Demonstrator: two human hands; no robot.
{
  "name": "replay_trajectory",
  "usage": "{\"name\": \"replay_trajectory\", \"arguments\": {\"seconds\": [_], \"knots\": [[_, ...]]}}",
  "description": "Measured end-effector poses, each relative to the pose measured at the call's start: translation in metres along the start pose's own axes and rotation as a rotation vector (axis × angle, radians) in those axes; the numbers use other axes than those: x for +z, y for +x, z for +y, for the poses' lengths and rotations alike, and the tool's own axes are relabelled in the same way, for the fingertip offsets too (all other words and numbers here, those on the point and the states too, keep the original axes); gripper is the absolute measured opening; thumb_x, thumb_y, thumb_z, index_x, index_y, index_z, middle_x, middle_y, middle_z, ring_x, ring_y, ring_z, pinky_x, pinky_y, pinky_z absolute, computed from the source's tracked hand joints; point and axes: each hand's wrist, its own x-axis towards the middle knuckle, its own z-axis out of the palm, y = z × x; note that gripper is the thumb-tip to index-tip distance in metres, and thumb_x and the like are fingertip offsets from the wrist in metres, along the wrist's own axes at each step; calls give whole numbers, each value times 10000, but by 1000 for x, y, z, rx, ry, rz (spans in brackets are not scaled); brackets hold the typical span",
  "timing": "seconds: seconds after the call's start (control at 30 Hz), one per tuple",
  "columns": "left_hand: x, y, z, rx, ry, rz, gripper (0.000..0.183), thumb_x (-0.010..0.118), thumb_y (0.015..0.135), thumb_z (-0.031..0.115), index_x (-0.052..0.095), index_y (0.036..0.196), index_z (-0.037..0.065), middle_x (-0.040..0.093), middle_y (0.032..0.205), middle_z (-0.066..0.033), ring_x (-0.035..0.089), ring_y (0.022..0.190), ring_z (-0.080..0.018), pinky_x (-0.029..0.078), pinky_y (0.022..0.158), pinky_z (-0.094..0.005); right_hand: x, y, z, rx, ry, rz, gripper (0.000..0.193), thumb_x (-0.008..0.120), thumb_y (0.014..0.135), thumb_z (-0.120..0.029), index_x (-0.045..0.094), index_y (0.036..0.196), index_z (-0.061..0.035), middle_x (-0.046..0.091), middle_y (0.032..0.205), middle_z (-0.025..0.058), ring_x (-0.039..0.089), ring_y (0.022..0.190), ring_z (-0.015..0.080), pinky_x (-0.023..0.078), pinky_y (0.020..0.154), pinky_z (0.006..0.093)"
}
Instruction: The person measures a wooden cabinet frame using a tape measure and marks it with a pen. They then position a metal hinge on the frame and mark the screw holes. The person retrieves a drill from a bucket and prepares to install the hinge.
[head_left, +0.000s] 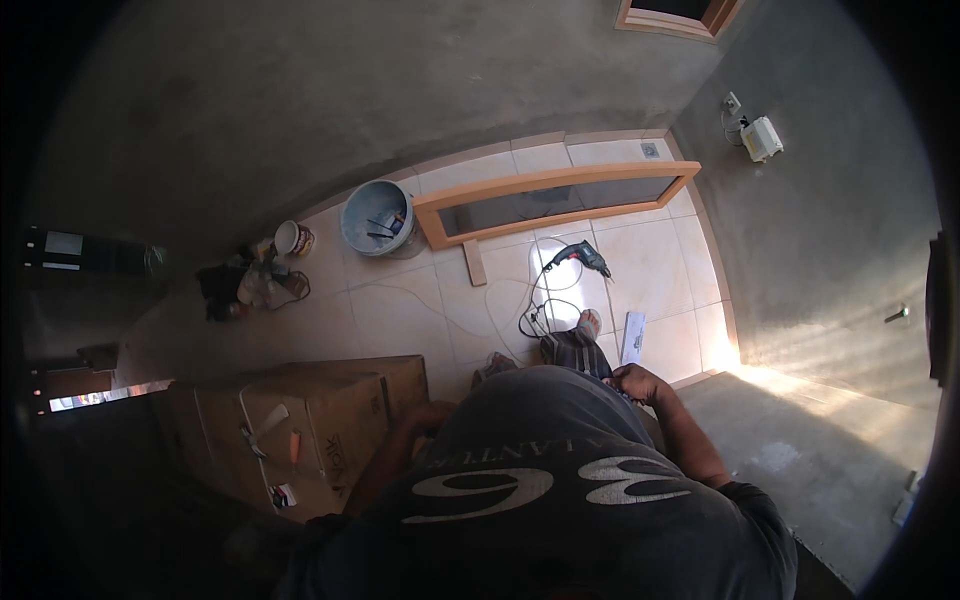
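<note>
My left hand [432,415] is down at my left side, next to a large cardboard box [345,425]; the shirt hides its fingers. At my right hip, my right hand [640,383] is closed with its fingers curled in against my clothing. Whatever it may hold is too small and dark to make out. Ahead of my feet, a power drill [588,257] with a dark cord lies on the tiles. A narrow white box [633,338] lies on the floor close to my right foot.
A wood-framed glass panel [560,174] stands along the wall, beside a bucket [372,222] with tools in it. A wood block [474,263] and a small white tub [294,238] are on the floor. An orange-handled tool [295,447] lies on the cardboard box.
</note>
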Motion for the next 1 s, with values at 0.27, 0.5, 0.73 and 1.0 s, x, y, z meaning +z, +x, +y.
{"name": "replay_trajectory", "arguments": {"seconds": [0.27, 0.5, 0.73, 1.0], "knots": [[15, 89, -66, 239, -54, -78, 338, 637, 983, 299, 721, 1231, 86, 711, 1017, -78, 633, 779, -169, 516, 613, -345, -24, -15, 22, 77, 260, -89, 360, 738, 980, -389, 705, 988, -31, 600, 651, 30, 498, 464, 108, 445, 434, 298], [36, 66, -18, 218, -214, -85, 353, 644, 970, 335, 729, 1209, 91, 692, 948, -34, 602, 757, -134, 497, 611, -331, -85, -42, 5, 116, 279, -344, 255, 728, 993, -309, 691, 1008, -57, 550, 682, -8, 496, 544, 90, 469, 489, 261], [25, 23, 146, 88, 148, -297, 433, 664, 988, 477, 721, 1214, 112, 705, 991, -23, 622, 868, -131, 514, 722, -321, -137, 20, 102, -408, -49, -676, 212, 688, 924, -209, 751, 1061, -59, 639, 732, -16, 583, 627, 116, 457, 505, 275], [-20, 322, 230, 257, 5, -11, 411, 717, 974, 449, 732, 1120, 65, 692, 957, -39, 629, 867, -142, 516, 779, -329, -210, 204, 83, 82, -279, -328, 510, 687, 923, -546, 766, 1016, -51, 735, 969, 162, 693, 866, 263, 535, 800, 402]]}}
